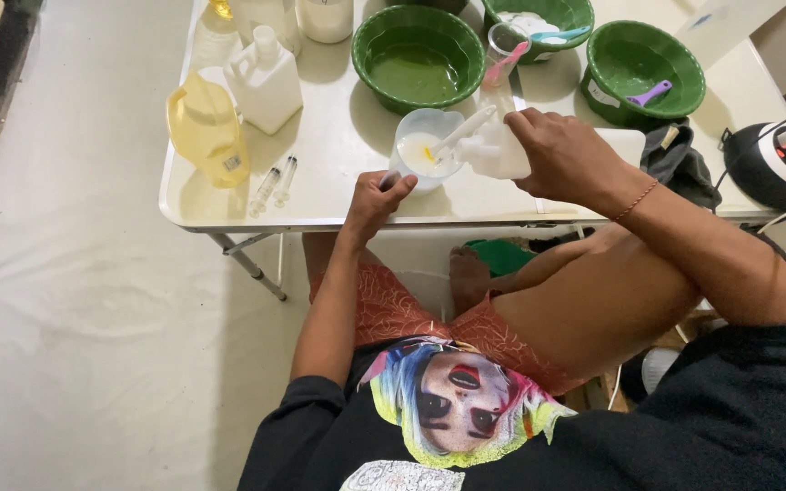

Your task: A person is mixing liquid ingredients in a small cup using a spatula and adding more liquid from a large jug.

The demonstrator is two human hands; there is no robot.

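Note:
My right hand (564, 156) grips a white plastic bottle (500, 151), tilted with its spout over a small clear jug (425, 145). The jug holds pale creamy liquid and a white stirrer stands in it. My left hand (377, 200) is closed on the jug's handle at the table's near edge. Both hands work over a white folding table (338, 155).
Three green bowls (418, 56) stand at the back, one holding green liquid, one (645, 64) with a purple spoon. A yellow jug (205, 127), a white canister (266, 82) and two syringes (275, 184) lie left. A dark cloth (680, 164) and a black appliance (775, 164) sit right.

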